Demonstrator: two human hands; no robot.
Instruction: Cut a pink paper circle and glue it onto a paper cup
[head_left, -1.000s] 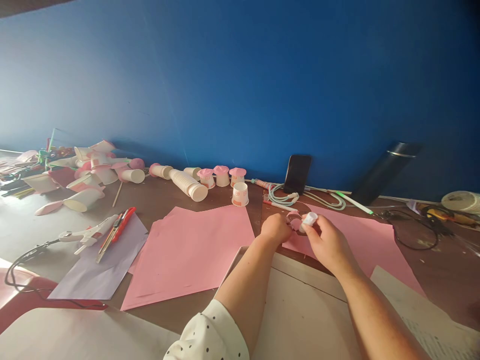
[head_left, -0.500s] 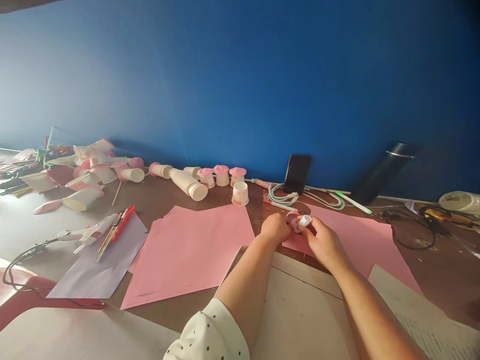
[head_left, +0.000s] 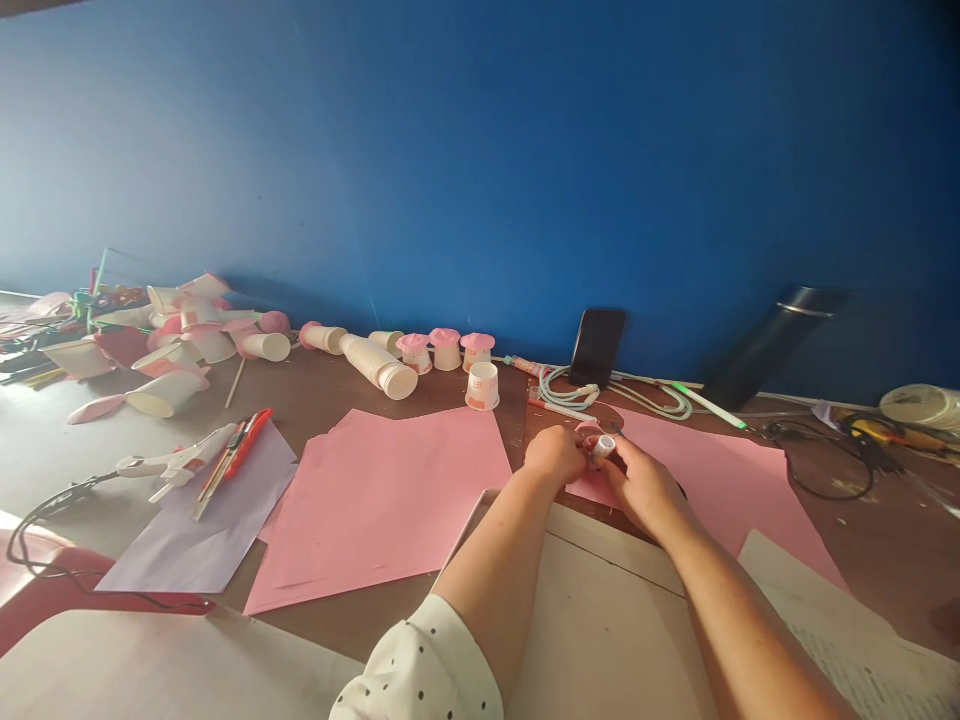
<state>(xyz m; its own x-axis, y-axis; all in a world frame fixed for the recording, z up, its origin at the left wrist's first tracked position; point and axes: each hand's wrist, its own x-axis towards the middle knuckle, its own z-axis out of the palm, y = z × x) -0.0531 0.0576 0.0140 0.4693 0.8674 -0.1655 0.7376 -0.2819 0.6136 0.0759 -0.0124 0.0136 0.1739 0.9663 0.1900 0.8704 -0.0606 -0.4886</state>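
My right hand (head_left: pixel 649 490) is closed around a small white cylinder that looks like a glue stick (head_left: pixel 603 447), its end tilted up toward me. Right beside it, my left hand (head_left: pixel 556 455) has its fingers drawn together at a small piece of pink paper (head_left: pixel 588 427). Fingers partly hide where that piece and the glue stick meet. Both hands are over the left edge of a pink sheet (head_left: pixel 712 465). A small dark curved edge shows behind my right wrist; I cannot make out what it is.
Left lie a pink paper stack (head_left: pixel 390 500), a red utility knife (head_left: pixel 234 455) and a glue gun (head_left: pixel 180 462). Behind stand a paper cup (head_left: pixel 482 387), pink-topped cups (head_left: pixel 445 350), a cup stack (head_left: pixel 379 367), a phone (head_left: pixel 597 347), a coiled cable (head_left: pixel 559 388) and a black bottle (head_left: pixel 772 345).
The glue stick has tipped and dropped slightly, its white end now lower and turned more toward me. My left hand stays almost in place. The view has shifted slightly.
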